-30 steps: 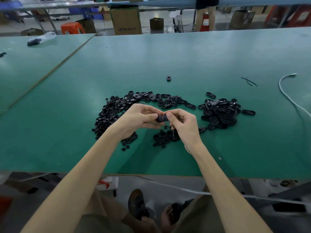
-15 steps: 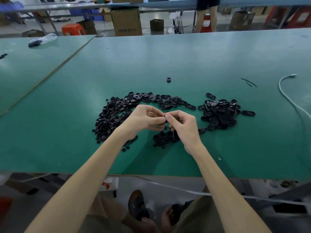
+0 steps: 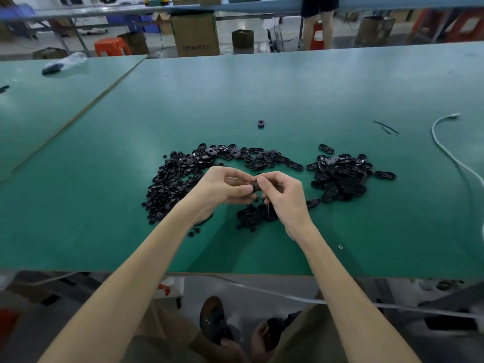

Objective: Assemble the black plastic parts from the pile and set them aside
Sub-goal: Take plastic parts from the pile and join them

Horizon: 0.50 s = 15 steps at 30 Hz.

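Both hands meet above the green table [image 3: 288, 87], over a spread of black plastic parts. My left hand [image 3: 222, 188] and my right hand [image 3: 282, 195] pinch one small black part [image 3: 255, 186] between their fingertips; most of it is hidden by the fingers. A thin dark pin sticks down from my right hand. A pile of small round parts [image 3: 170, 184] lies to the left, oval parts [image 3: 248, 155] run along the back, and a heap of oval parts [image 3: 340, 174] sits to the right. A small cluster [image 3: 251, 216] lies under my hands.
One lone black part [image 3: 260, 123] lies farther back on the table. A white cable [image 3: 450, 150] curves along the right side, with thin black strips [image 3: 386, 127] near it. A clear bag [image 3: 62, 62] rests on the left table. Cardboard boxes, stools and a standing person are beyond the table.
The hands have closed together around the black part, so less of it shows than one second ago. The piles have not moved.
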Available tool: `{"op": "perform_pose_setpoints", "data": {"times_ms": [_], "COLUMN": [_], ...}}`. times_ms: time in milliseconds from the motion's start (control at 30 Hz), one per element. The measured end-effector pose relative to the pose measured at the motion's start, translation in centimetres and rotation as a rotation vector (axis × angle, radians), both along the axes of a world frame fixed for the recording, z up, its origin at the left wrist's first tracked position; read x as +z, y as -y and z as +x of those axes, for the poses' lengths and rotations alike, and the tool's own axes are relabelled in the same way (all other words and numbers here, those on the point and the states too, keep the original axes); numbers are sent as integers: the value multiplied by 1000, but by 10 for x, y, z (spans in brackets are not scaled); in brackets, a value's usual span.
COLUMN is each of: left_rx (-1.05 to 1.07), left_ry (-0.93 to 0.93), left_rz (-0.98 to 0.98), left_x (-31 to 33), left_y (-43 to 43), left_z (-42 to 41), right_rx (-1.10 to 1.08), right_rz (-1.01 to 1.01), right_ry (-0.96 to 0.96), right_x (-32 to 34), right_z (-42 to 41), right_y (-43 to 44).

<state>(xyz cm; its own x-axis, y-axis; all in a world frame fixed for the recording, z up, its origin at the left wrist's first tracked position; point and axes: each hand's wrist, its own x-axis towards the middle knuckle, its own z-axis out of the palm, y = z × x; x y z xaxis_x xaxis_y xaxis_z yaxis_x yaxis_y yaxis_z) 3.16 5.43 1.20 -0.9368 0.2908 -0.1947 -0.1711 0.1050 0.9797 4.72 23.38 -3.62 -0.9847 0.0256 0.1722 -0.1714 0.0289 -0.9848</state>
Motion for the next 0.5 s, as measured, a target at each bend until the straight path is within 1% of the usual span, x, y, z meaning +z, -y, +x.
{"op": "perform_pose_setpoints", "data": {"times_ms": [500], "left_rx": [12], "left_ry": [58], "left_rz": [15], "left_x": [1], "left_y": [4], "left_z": [2], "right_rx": [10], "right_rz": [16], "right_ry": [-5], "right_x": [2], "right_z": [1], "right_y": [-1]}}
